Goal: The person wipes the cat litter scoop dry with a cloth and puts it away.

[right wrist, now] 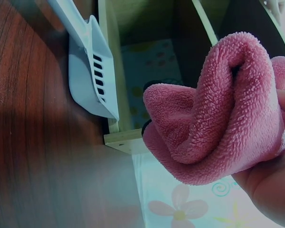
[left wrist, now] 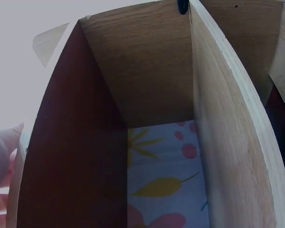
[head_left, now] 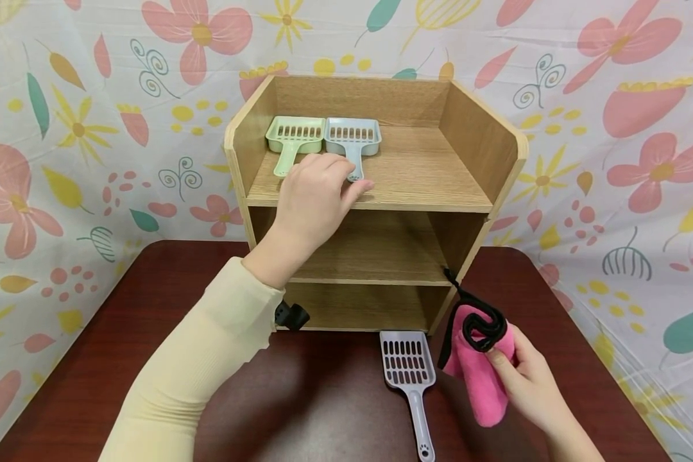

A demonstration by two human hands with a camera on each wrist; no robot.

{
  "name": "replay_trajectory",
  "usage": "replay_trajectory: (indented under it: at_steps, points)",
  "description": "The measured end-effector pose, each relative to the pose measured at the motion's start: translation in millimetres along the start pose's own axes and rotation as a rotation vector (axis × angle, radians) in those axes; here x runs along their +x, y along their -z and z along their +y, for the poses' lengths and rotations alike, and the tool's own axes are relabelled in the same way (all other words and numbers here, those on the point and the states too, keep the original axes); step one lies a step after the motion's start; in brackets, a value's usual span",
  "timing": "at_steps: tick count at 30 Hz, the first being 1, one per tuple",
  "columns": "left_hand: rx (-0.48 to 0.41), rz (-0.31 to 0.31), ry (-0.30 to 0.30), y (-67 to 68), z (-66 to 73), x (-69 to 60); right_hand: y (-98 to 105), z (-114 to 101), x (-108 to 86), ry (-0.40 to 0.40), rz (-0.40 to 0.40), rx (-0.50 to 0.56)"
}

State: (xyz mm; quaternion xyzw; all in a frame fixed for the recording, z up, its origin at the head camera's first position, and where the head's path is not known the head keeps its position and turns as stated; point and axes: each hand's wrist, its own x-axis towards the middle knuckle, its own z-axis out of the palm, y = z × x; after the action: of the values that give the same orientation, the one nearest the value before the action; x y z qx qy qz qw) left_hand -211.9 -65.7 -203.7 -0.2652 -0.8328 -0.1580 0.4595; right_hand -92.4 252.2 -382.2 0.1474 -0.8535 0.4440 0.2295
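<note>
My left hand (head_left: 316,196) is at the front of the top shelf, beside the handle of a blue litter scoop (head_left: 353,138). Its thumb and index finger are close to the handle's end; whether they pinch it I cannot tell, since most of the fingers are hidden. A green litter scoop (head_left: 294,131) lies just left of the blue one. With my right hand (head_left: 528,378) I grip a folded pink towel (head_left: 485,385) with black edging, thumb on the near side. The fluffy towel (right wrist: 232,109) fills much of the right wrist view.
A wooden shelf unit (head_left: 375,208) stands on the dark red-brown table (head_left: 317,398). In front of it lies a grey-purple litter scoop (head_left: 409,366), handle toward me. A black object (head_left: 292,316) shows beside my left sleeve. Flower-patterned cloth (head_left: 612,192) hangs behind.
</note>
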Motion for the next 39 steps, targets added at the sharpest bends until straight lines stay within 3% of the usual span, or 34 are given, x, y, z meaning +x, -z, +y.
replay_trajectory:
  at_steps: [5, 15, 26, 30, 39]
  points:
    - [-0.043, 0.011, -0.008, 3.3, 1.6, -5.4, -1, 0, 0.5, -0.01, 0.017, 0.0]
    - [-0.105, 0.178, -0.129, 7.9, 5.0, -32.5, -1, 1, 0.6, -0.058, 0.046, -0.005]
    - [-0.213, 0.29, -0.211, 7.1, 1.9, -66.3, -3, 3, -0.4, -0.092, 0.063, 0.035]
    - [-0.255, 0.27, -0.205, 2.9, 1.7, -82.2, -4, 3, -1.5, -0.112, 0.076, 0.039]
    - [-0.277, 0.095, -0.107, -16.5, -0.6, -122.1, -4, 4, -2.8, -0.126, 0.079, 0.026]
